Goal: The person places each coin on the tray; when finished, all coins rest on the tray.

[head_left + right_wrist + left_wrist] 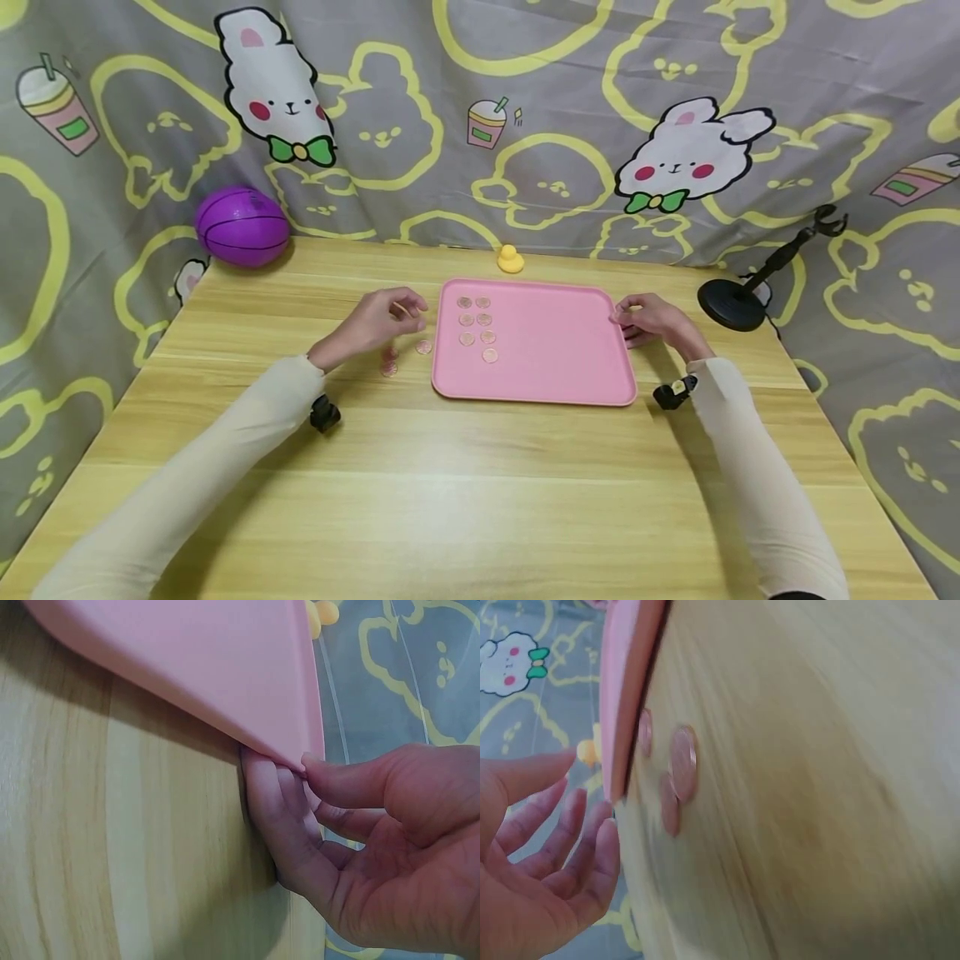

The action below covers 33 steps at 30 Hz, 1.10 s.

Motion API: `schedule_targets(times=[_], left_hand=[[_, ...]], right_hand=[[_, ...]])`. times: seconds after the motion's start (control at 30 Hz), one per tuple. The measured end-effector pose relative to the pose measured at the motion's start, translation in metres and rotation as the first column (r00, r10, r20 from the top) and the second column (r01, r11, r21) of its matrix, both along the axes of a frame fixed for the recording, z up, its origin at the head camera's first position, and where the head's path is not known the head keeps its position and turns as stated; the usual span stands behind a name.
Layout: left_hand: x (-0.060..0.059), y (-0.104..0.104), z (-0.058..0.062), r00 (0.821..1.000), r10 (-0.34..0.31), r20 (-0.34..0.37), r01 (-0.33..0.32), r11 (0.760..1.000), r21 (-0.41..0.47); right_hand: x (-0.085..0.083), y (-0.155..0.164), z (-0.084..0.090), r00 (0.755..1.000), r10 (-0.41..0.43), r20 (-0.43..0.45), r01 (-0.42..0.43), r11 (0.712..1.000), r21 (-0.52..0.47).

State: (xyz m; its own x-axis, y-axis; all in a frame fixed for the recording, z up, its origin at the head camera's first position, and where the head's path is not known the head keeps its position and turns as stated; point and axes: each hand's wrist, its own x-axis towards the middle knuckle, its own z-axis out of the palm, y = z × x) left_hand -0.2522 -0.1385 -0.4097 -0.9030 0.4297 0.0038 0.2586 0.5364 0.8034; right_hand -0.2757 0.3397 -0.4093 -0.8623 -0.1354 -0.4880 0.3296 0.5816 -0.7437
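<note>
We see a flat pink tray with rounded corners (558, 346) on a light wood-grained table (450, 500), nearer the table's far edge than its near one. Toward the tray's left edge we count seven round copper-coloured coins (483, 319) in two columns, four in the right-hand one and three in the left, beginning near the far left corner. Three more round copper-coloured coins (423, 347) lie on the table just outside the tray's left edge, two of them touching. Near these we find the left hand (377, 319), its fingers loosely bent, thumb apart, holding nothing. The right hand (651, 317) grips the tray by its right edge, thumb at the rim and fingers beneath it. Beyond the tray's far edge we see a small yellow toy duck (510, 260); a purple ball with black lines (242, 227) sits at the table's far left corner, and a black stand with a round base (731, 304) near the far right corner. Behind the table hangs a grey cloth with yellow cartoon outlines (420, 200).
</note>
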Motion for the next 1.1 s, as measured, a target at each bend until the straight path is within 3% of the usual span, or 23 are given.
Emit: schedule_targets(times=[0.23, 0.47, 0.67, 1.1], left_hand=[[0.001, -0.005, -0.004, 0.994, -0.054, 0.100, 0.064, 0.993, -0.103], [-0.003, -0.002, -0.013, 0.994, -0.108, 0.036, 0.112, 0.984, -0.139], [-0.003, -0.002, -0.018, 0.994, -0.109, -0.015, 0.105, 0.982, -0.155], [-0.002, -0.001, -0.014, 0.999, -0.047, 0.026, 0.050, 0.990, -0.131]], right_hand=[[0.002, -0.002, 0.002, 1.000, 0.000, -0.004, 0.000, 1.000, -0.012], [0.002, -0.003, 0.003, 1.000, -0.006, -0.013, 0.006, 1.000, -0.006], [0.002, -0.005, 0.002, 1.000, 0.005, -0.005, -0.005, 1.000, 0.002], [0.004, -0.002, 0.001, 1.000, -0.002, -0.017, 0.002, 1.000, -0.005]])
